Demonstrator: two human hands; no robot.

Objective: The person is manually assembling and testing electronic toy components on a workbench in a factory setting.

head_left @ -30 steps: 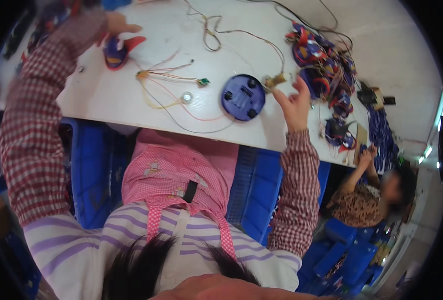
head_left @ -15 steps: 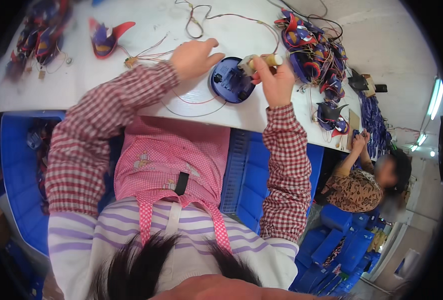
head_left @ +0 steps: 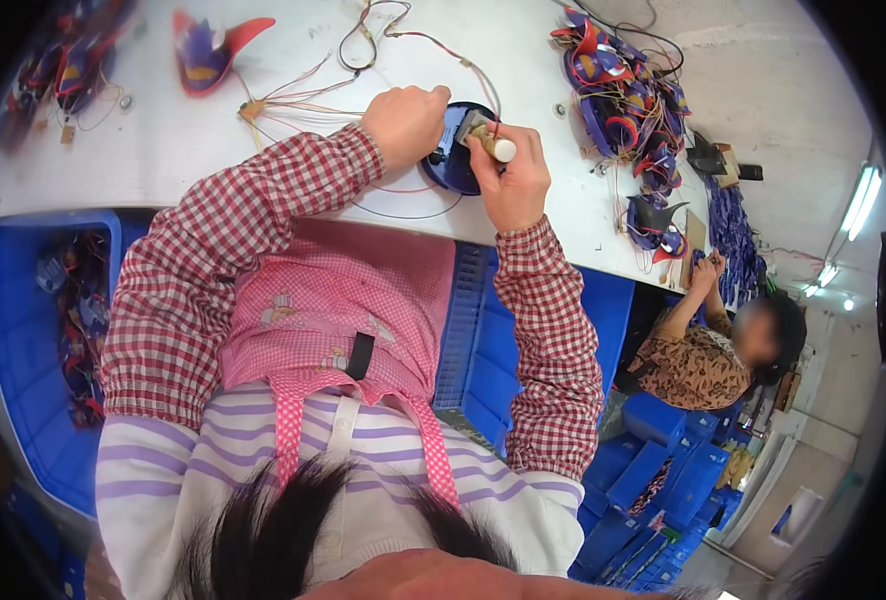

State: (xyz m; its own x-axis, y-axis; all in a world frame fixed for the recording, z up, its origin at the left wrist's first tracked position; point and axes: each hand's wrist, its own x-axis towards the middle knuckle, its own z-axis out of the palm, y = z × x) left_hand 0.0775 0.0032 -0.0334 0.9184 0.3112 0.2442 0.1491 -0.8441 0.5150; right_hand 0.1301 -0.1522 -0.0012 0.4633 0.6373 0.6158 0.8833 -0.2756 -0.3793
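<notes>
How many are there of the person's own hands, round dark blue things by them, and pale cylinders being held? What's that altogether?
Left hand and right hand: 2
Round dark blue thing: 1
Pale cylinder: 1
Total: 4

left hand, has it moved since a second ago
Yes: against the white table, the left hand has moved rightward and nearer the person, to the left side of the round blue base.

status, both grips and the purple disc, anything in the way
Left grip at left edge of purple disc, contact unclear. Right grip closed on cream cylinder at disc's right side. Loose wires left of disc, none seen blocking.
</notes>
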